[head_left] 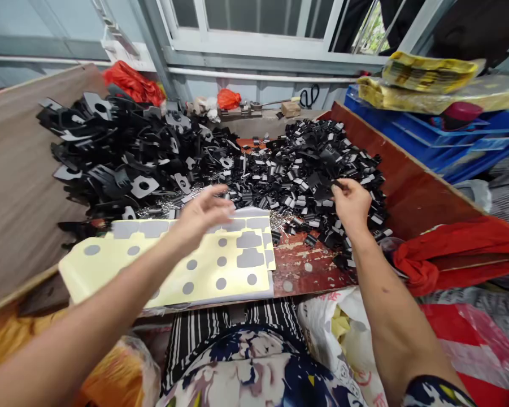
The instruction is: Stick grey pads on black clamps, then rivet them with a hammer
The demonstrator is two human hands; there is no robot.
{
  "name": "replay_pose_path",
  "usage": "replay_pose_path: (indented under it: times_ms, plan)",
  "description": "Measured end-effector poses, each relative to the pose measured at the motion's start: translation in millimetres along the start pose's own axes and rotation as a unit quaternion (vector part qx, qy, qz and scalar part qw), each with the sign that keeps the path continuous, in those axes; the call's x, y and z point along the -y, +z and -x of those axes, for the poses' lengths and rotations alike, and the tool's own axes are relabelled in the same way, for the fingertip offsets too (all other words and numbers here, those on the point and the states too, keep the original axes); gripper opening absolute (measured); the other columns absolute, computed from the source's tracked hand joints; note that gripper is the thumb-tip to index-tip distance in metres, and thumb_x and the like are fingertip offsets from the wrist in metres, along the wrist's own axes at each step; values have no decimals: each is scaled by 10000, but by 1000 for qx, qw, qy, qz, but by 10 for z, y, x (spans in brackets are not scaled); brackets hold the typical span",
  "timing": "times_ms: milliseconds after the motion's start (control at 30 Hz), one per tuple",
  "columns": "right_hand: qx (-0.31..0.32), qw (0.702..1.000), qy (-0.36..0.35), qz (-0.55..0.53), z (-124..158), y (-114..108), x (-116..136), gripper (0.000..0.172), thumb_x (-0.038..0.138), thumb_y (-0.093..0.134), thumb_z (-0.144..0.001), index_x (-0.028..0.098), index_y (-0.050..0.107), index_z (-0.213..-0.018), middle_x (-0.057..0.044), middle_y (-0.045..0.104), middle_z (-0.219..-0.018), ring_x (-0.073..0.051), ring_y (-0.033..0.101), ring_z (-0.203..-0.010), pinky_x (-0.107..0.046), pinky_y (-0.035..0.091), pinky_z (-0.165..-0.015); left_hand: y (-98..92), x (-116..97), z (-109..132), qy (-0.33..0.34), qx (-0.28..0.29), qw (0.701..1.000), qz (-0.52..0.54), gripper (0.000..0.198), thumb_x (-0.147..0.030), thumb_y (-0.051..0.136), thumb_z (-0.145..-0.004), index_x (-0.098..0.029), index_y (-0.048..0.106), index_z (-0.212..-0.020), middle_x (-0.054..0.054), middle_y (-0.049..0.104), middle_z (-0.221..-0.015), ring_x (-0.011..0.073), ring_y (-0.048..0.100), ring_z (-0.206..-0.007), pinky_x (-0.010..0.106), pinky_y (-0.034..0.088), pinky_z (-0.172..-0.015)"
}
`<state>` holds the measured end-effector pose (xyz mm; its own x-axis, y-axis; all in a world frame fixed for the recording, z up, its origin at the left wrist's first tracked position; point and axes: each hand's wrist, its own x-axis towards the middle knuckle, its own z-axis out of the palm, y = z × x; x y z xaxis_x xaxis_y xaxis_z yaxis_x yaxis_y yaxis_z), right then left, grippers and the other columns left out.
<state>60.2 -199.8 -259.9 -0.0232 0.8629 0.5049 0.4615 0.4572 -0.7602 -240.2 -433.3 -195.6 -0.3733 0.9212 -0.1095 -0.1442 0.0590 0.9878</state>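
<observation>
Heaps of black plastic are piled across a worn, flaking red-brown board (309, 265). On the left, large flat plates (122, 147) with round holes and glossy faces are stacked loosely. On the right, small blocky clips (317, 152) with pale glinting edges are massed against the raised board edge.

The right hand (352, 204) is set at the near rim of the clip heap, and a small black part (336, 183) is pinched between its thumb and fingertips, touching the pile. The left hand (203, 215) is blurred. It is held just above the far edge of a pale yellow backing sheet (173, 271), fingers loosely spread and nothing seen in them.

The smooth sheet is dotted with matte grey stickers (249, 257), some round and some rounded rectangles. A crumpled red cloth (449, 249) is bunched beside the right forearm, and blue plastic crates (449, 141) are stacked behind it.
</observation>
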Motion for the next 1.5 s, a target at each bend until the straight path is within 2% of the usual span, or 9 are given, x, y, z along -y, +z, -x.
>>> replay_pose_path:
  times_ms: [133, 267, 367, 533, 633, 767, 900, 1100, 1500]
  plan:
    - [190, 947, 136, -218, 1076, 195, 367, 291, 411, 744, -815, 215, 727, -1030, -34, 760, -819, -199, 688, -591, -360, 604, -578, 555, 740, 308, -47, 105, 992, 59, 836, -138, 928, -695, -353, 586, -1427, 103, 655, -1304, 306, 637, -1193, 392, 605, -885]
    - [300, 931, 68, -195, 1740, 340, 630, 293, 411, 536, -1005, 235, 704, -1167, -23, 752, -815, -198, 720, -690, -356, 612, -682, 634, 928, 217, -63, 108, 987, 100, 639, -301, 879, -786, -250, 607, -1362, 39, 705, -937, 192, 696, -787, 321, 606, -696]
    - [265, 959, -88, -47, 1820, 305, 645, 261, 273, 473, -1043, 226, 707, -1148, -75, 765, -1015, -226, 698, -921, -391, 551, -856, 436, 848, -14, -74, 50, 993, 76, 458, -278, 876, -760, -201, 673, -1163, 56, 721, -923, 190, 700, -754, 291, 601, -624]
    - [307, 916, -246, 81, 1898, 330, 627, 159, 178, 584, -998, 226, 711, -915, -54, 768, -993, -255, 571, -972, -417, 414, -873, 294, 821, -199, -123, 100, 984, 80, 388, -178, 828, -761, -174, 691, -1124, 78, 703, -894, 189, 702, -722, 276, 592, -583]
    - [303, 913, -242, 129, 1974, 387, 662, 150, 156, 611, -977, 229, 700, -881, -48, 769, -969, -256, 538, -942, -427, 355, -851, 403, 957, -239, -147, 106, 980, 80, 635, -128, 794, -768, -272, 564, -1343, 9, 655, -855, 169, 686, -620, 293, 592, -536]
    - [362, 918, -154, 54, 2035, 237, 899, 188, 74, 631, -914, 242, 707, -878, -27, 760, -968, -246, 577, -964, -414, 386, -876, 514, 1136, -380, -159, 87, 980, 78, 564, -119, 802, -747, -286, 545, -1221, -48, 597, -752, 136, 646, -534, 257, 568, -491]
    - [508, 847, -73, -139, 1975, -131, 1255, 260, 70, 686, -856, 298, 724, -974, 21, 738, -981, -203, 649, -988, -364, 488, -913, 482, 1115, -451, -170, 81, 978, 88, 526, -127, 827, -726, -270, 561, -1156, -22, 607, -782, 169, 669, -563, 280, 563, -493]
    - [259, 958, -38, -116, 1661, -175, 1048, 132, 134, 636, -886, 261, 650, -921, -12, 689, -901, -205, 645, -882, -362, 519, -822, 405, 944, -7, -190, 107, 941, 257, 480, -291, 884, -772, -268, 643, -1187, 42, 664, -1005, 166, 660, -754, 271, 561, -612]
    - [242, 953, 55, -175, 1750, 153, 918, 55, 249, 699, -834, 236, 692, -886, -10, 723, -852, -179, 680, -793, -298, 564, -742, 527, 1024, 444, -180, 121, 906, 362, 367, -506, 700, -929, -263, 677, -1204, 65, 617, -1113, 194, 607, -798, 416, 610, -693]
